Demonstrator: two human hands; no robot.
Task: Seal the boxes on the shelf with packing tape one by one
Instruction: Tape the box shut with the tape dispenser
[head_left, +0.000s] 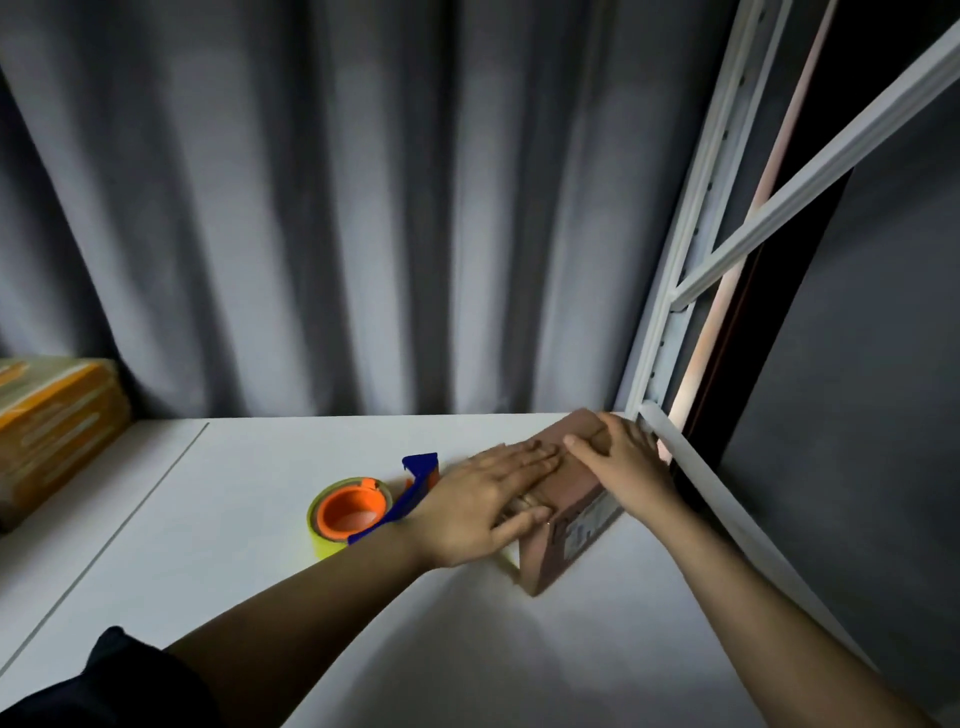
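- A small brown cardboard box (563, 512) sits on the white shelf (260, 519), near its right edge by the metal upright (670, 322).
- The left hand (485, 506) lies flat on the box top, fingers straight, pressing.
- The right hand (626, 457) rests over the far end, fingers spread; whether they curl round the edge is unclear.
- A tape dispenser (363, 506) lies just left of the box.

Box (566, 499): small brown cardboard, lying flat on white shelf (260, 519) near its right rear corner, turned at an angle; pale label on near end face; top largely covered by two hands.
Tape dispenser (363, 506): yellowish roll on orange core, blue handle and blade guard, lying on shelf just left of box.
Stacked boxes (47, 431): orange-brown, at shelf's far left edge, well apart.
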